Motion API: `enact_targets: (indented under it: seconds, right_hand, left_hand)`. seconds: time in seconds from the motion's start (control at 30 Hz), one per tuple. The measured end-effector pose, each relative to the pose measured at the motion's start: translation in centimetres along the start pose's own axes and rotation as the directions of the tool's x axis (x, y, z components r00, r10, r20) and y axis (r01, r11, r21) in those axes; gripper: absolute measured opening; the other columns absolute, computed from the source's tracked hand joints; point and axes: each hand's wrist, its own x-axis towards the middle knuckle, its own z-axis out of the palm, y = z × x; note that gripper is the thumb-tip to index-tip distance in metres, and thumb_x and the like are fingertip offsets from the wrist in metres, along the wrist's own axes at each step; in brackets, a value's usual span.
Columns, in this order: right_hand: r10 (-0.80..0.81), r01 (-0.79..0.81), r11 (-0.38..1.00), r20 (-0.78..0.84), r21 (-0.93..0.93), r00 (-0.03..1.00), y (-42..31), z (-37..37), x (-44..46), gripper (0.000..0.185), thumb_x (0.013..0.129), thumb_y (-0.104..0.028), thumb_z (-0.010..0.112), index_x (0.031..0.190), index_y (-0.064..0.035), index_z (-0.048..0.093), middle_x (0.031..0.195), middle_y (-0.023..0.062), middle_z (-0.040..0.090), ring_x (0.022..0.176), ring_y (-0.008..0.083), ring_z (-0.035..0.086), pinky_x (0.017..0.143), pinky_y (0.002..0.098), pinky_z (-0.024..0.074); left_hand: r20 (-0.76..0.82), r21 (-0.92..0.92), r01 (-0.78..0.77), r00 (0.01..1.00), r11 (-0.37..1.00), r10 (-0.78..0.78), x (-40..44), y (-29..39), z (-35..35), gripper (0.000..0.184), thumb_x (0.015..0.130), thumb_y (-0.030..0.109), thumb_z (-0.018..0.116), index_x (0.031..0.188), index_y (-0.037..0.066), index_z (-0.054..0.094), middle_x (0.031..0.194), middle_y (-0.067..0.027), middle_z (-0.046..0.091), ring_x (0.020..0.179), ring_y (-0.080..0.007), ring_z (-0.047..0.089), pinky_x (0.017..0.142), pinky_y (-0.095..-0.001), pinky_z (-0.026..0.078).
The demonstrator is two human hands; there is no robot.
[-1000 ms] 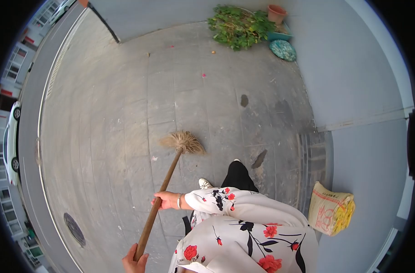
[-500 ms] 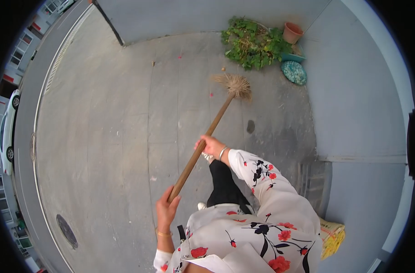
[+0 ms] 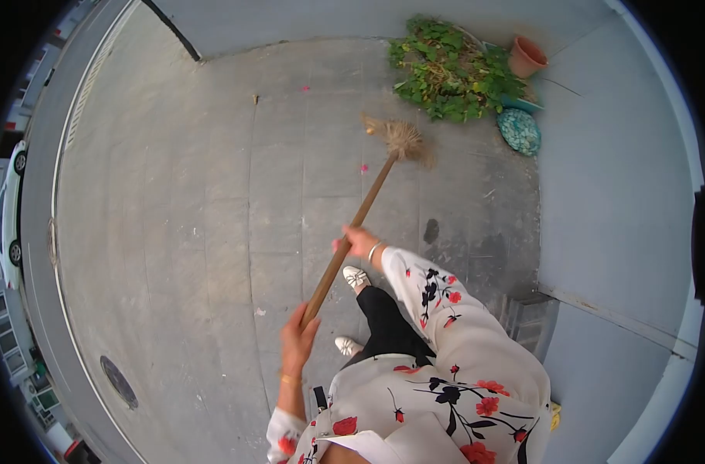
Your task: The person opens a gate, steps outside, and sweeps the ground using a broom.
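Both my hands hold a long-handled broom (image 3: 351, 238) that slants away from me across the concrete. Low on the wooden handle, near its top end, my left hand (image 3: 298, 334) is wrapped round the shaft. My right hand (image 3: 360, 241) grips the same handle farther along, around its middle. The broom's frayed, straw-coloured head (image 3: 403, 142) rests on the floor, its strands fanned to both sides. A small yellow-brown bit (image 3: 369, 131) lies at the left of the head. Just below it is a pink petal-like scrap (image 3: 364, 168).
Leafy green plants (image 3: 453, 73), a terracotta pot (image 3: 527, 58) and a round blue-green mottled object (image 3: 518, 131) stand in the far right corner. A grey wall (image 3: 608, 193) runs along the right. Left are a manhole cover (image 3: 119, 382) and a white car (image 3: 10, 209) beyond the kerb.
The broom head has reached the small yellow-brown bit, which lay apart from it before. My left hand has shifted right in view. My feet show more fully, and the view has turned slightly.
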Motion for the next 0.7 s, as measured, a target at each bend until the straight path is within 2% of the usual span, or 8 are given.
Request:
enact_targets:
  seconds: [0.07, 0.13, 0.17, 0.3, 0.4, 0.47, 0.63, 0.7]
  right_hand:
    - [0.117, -0.116, 0.993, -0.058, 0.015, 0.991, 7.8, 2.4, -1.3, 0.025, 0.078, -0.023, 0.047, 0.092, -0.0055, 0.036, 0.077, 0.0183, 0.048, 0.067, 0.0327, 0.051, 0.065, 0.0531, 0.0393]
    - [0.268, -0.266, 0.963, 0.05, -0.042, 0.962, 15.6, 3.5, -2.7, 0.026, 0.078, -0.027, 0.046, 0.091, -0.0066, 0.037, 0.075, 0.0171, 0.05, 0.069, 0.0338, 0.051, 0.067, 0.0545, 0.0373]
    - [0.316, -0.303, 0.941, 0.068, -0.151, 0.946, 19.3, 4.5, -4.1, 0.028, 0.079, -0.029, 0.045, 0.093, -0.0059, 0.037, 0.074, 0.0171, 0.051, 0.073, 0.0344, 0.051, 0.068, 0.0535, 0.0376]
    - [0.673, -0.652, 0.739, 0.159, -0.168, 0.722, 30.5, 8.7, -7.8, 0.028, 0.077, -0.023, 0.048, 0.094, -0.0028, 0.036, 0.082, 0.015, 0.049, 0.079, 0.0335, 0.05, 0.07, 0.0486, 0.0395]
    - [0.736, -0.714, 0.65, -0.018, -0.26, 0.677, 34.0, 11.7, -9.6, 0.025, 0.076, -0.017, 0.049, 0.091, -0.002, 0.037, 0.082, 0.0135, 0.047, 0.079, 0.0329, 0.05, 0.07, 0.0464, 0.0403]
    - [0.755, -0.724, 0.635, 0.019, -0.268, 0.655, 33.7, 12.2, -11.2, 0.023, 0.076, -0.016, 0.048, 0.091, -0.0016, 0.037, 0.081, 0.0135, 0.047, 0.078, 0.0319, 0.05, 0.07, 0.0459, 0.0405]
    - [0.791, -0.758, 0.604, 0.076, -0.245, 0.607, 33.4, 13.1, -11.3, 0.02, 0.075, -0.012, 0.047, 0.088, -0.0007, 0.038, 0.08, 0.0137, 0.047, 0.077, 0.0314, 0.049, 0.07, 0.0456, 0.0406]
    - [0.719, -0.659, 0.674, 0.088, -0.335, 0.69, 30.4, 14.0, -10.9, 0.018, 0.077, -0.013, 0.047, 0.086, -0.0001, 0.039, 0.08, 0.0131, 0.048, 0.077, 0.0306, 0.05, 0.073, 0.0445, 0.0402]
  left_hand:
    - [-0.002, 0.014, 0.193, 0.981, 0.981, -0.193, -4.5, 1.0, -4.9, 0.038, 0.069, 0.006, 0.057, 0.103, -0.005, 0.045, 0.09, -0.0099, 0.054, 0.078, -0.011, 0.049, 0.069, -0.0222, 0.04]
    - [-0.073, -0.009, 0.364, 0.929, 0.931, -0.364, -9.9, 0.9, -9.4, 0.037, 0.067, 0.004, 0.058, 0.101, -0.006, 0.046, 0.09, -0.0093, 0.054, 0.078, -0.01, 0.049, 0.068, -0.0221, 0.04]
    - [-0.144, 0.012, 0.397, 0.909, 0.918, -0.391, -12.8, 1.1, -11.4, 0.037, 0.066, 0.003, 0.058, 0.1, -0.005, 0.047, 0.087, -0.0093, 0.055, 0.076, -0.01, 0.049, 0.067, -0.0221, 0.04]
    - [-0.322, 0.117, 0.526, 0.822, 0.842, -0.469, -20.5, 6.2, -17.0, 0.034, 0.063, 0.001, 0.059, 0.096, -0.005, 0.05, 0.075, -0.0087, 0.056, 0.067, -0.0097, 0.049, 0.062, -0.0215, 0.041]
    - [-0.454, 0.143, 0.623, 0.732, 0.769, -0.508, -21.5, 11.9, -17.0, 0.036, 0.058, 0.0, 0.058, 0.093, -0.006, 0.051, 0.072, -0.0077, 0.056, 0.063, -0.0105, 0.049, 0.057, -0.0212, 0.04]
    - [-0.433, 0.377, 0.581, 0.799, 0.722, -0.417, -22.0, 12.8, -16.6, 0.036, 0.056, 0.0, 0.058, 0.091, -0.007, 0.051, 0.068, -0.01, 0.056, 0.061, -0.0117, 0.049, 0.056, -0.0226, 0.041]
    - [-0.496, 0.234, 0.528, 0.787, 0.816, -0.367, -25.4, 10.3, -17.4, 0.036, 0.057, 0.001, 0.058, 0.092, -0.006, 0.051, 0.069, -0.0103, 0.056, 0.062, -0.012, 0.05, 0.057, -0.0235, 0.041]
    - [-0.499, 0.162, 0.495, 0.788, 0.854, -0.362, -24.6, 7.8, -17.7, 0.036, 0.058, 0.002, 0.058, 0.093, -0.006, 0.051, 0.07, -0.01, 0.056, 0.063, -0.012, 0.05, 0.058, -0.0236, 0.041]
